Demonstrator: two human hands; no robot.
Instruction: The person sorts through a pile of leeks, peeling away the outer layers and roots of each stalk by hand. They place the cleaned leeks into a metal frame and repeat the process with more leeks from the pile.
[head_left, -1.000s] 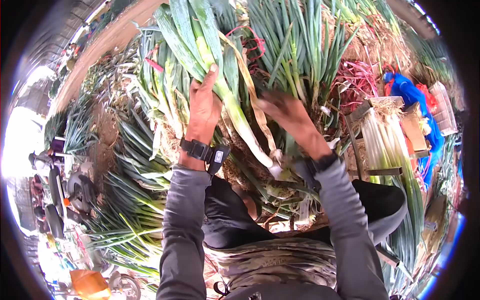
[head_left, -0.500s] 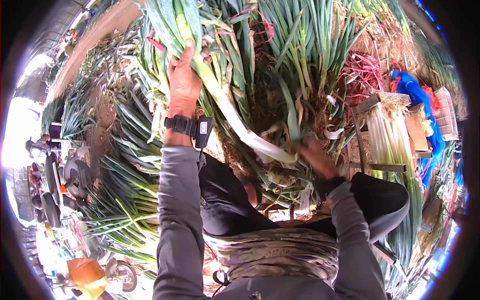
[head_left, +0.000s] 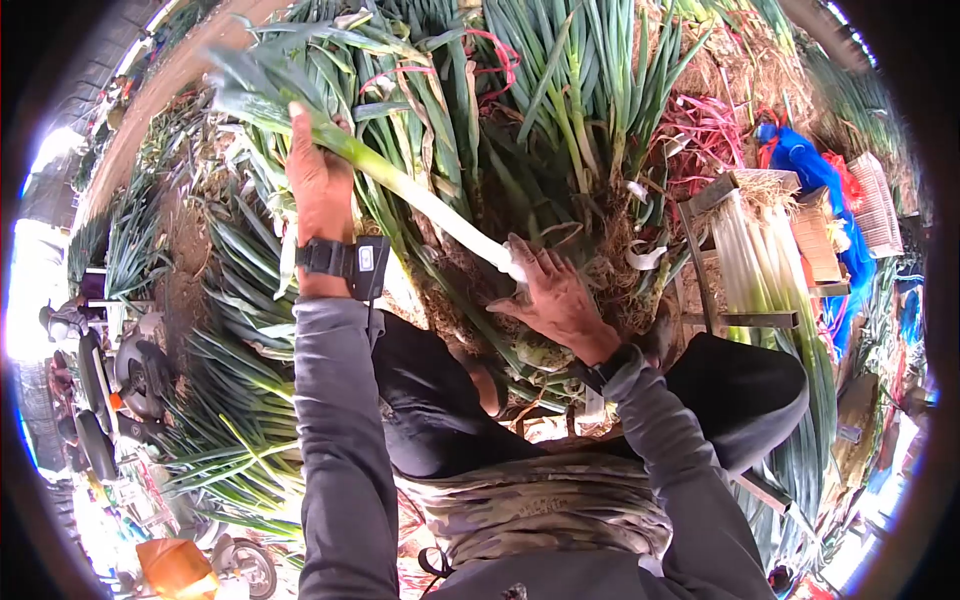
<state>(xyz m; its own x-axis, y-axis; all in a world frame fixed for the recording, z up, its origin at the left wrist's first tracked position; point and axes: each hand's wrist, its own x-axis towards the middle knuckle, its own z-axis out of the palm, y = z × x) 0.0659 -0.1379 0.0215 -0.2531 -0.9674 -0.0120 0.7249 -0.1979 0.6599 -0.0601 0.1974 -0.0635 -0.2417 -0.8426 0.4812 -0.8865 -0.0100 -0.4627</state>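
Observation:
A long green onion [head_left: 432, 203] lies slantwise across the middle of the head view, its leaves toward the upper left and its white end toward the centre. My left hand [head_left: 318, 185] is closed around the green part, just below where the leaves fan out. The leaf tips are blurred. At the white end, my right hand [head_left: 562, 305] has its fingers spread, back of the hand up, and they touch or nearly touch the stalk. Underneath, loose leaves and roots lie between my legs.
Bunches of green onions [head_left: 575, 90] stand ahead, with more piled at left [head_left: 255, 345]. On the right, white stalks [head_left: 765, 250] rest in a metal frame [head_left: 705, 265]. Pink ties [head_left: 700, 135], a blue cloth [head_left: 810, 165] and a crate [head_left: 875, 205] are beyond. Scooters [head_left: 140, 370] stand far left.
My left hand has moved left and slightly down with the green onion. My right hand has come up and left to the white end, its fingers now spread.

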